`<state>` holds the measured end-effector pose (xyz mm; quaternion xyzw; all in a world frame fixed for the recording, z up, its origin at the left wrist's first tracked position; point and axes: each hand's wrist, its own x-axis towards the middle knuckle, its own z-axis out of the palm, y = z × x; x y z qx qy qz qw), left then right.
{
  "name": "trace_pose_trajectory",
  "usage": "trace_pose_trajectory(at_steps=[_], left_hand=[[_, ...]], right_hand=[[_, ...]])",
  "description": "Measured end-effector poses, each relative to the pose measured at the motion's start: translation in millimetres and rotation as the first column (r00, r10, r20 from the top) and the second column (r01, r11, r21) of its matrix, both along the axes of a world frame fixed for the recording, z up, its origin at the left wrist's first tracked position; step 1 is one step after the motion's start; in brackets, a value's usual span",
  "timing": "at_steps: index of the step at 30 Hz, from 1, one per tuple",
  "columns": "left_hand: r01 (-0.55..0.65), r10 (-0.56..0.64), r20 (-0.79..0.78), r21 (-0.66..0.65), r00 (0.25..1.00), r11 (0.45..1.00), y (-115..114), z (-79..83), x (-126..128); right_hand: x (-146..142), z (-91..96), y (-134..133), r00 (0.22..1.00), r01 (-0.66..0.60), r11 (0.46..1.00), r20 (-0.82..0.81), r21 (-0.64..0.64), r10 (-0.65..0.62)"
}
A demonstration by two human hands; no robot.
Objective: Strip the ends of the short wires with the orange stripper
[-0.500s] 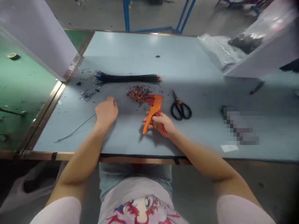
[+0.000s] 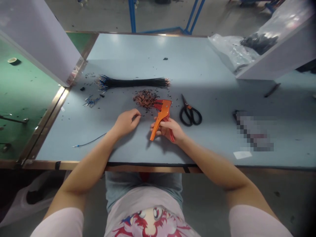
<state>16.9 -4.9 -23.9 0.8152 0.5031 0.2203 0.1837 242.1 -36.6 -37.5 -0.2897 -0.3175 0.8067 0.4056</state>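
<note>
One thin black wire (image 2: 90,142), judged light and limp, trails across the table (image 2: 138,52) left of the orange stripper (image 2: 161,115). Left hand (image 2: 125,122) grip: pinched on its end; hold near the tip. Right hand (image 2: 170,130) grip: clenched round the stripper handles.

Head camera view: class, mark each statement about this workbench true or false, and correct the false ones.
1. The right hand grips an orange wire stripper. True.
2. The left hand pinches a thin black wire that trails away to the left. True.
3. The black scissors lie left of the stripper. False: they lie to its right.
4. The bundle of black wires is held in the left hand. False: it lies on the table beyond both hands, untouched.
5. A reddish-brown pile of scraps sits by the stripper's head. True.
</note>
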Motion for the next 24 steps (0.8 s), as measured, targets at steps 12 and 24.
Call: trace_pose_trajectory(at_steps=[12, 24], left_hand=[[0.07, -0.072, 0.058, 0.041, 0.996, 0.997, -4, -0.6, 9], [-0.298, 0.228, 0.379, 0.136, 0.897, 0.945, 0, -5.6, 6]], right_hand=[[0, -1.0, 0, 1.0, -0.017, 1.0, 0.006, 0.012, 0.017], [0, 0.3, -1, 1.0, -0.013, 1.0, 0.022, -0.012, 0.013]])
